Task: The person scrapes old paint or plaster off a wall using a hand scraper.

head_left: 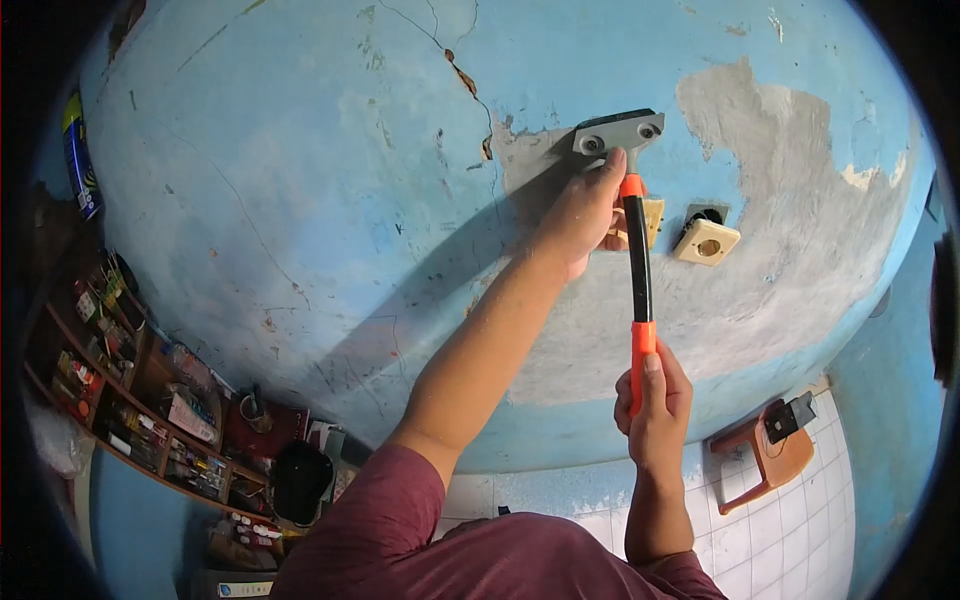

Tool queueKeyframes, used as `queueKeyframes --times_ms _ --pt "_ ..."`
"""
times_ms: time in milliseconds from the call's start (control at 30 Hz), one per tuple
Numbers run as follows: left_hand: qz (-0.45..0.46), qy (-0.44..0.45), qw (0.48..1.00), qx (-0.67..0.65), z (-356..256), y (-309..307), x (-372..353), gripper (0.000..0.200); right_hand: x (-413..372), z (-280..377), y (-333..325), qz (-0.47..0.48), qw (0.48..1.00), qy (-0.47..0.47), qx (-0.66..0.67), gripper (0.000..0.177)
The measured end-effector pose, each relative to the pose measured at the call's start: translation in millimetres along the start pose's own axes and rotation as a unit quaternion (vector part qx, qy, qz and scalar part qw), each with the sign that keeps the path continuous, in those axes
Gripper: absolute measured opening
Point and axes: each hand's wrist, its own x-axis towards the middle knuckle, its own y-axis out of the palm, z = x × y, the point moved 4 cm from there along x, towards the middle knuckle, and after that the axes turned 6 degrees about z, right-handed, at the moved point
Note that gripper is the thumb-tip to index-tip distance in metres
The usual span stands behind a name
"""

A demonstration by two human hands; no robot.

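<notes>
A long-handled scraper (641, 250) with a grey head and an orange and black handle stands nearly upright against the blue wall (330, 130). Its blade edge meets the paint beside a bare grey patch. My left hand (590, 215) is closed round the neck just below the head, thumb on top. Lower down, my right hand (658, 400) wraps the orange grip at the handle's end. Behind my left hand, a cream socket plate (652, 222) is partly hidden. Another cream socket (708, 243) hangs tilted from its wall box, right of the handle.
Wooden shelves (150, 430) full of small items line the lower left. An orange plastic stool (775, 458) with a dark device on it stands on the white tiled floor (735, 535) at the lower right. A crack (462, 75) runs down the upper wall.
</notes>
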Motion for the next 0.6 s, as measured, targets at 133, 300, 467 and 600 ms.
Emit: queueKeyframes --times_ms 133,300,467,600 --pt "0.004 -0.015 1.000 0.019 9.8 -1.1 -3.8 0.059 -1.0 -3.2 -5.3 0.005 1.000 0.003 0.021 0.043" --pt "0.016 0.022 1.000 -0.008 -4.5 3.9 5.6 0.059 3.0 12.3 -2.8 -0.006 1.000 -0.001 0.010 0.043" --pt "0.001 0.017 1.000 -0.004 3.5 6.6 5.6 0.057 -1.3 8.7 -8.4 0.003 1.000 -0.008 -0.019 0.043" --pt "0.028 0.019 0.999 -0.039 -3.4 6.7 10.3 0.057 3.2 14.2 -2.2 -0.023 1.000 -0.016 -0.006 0.042"
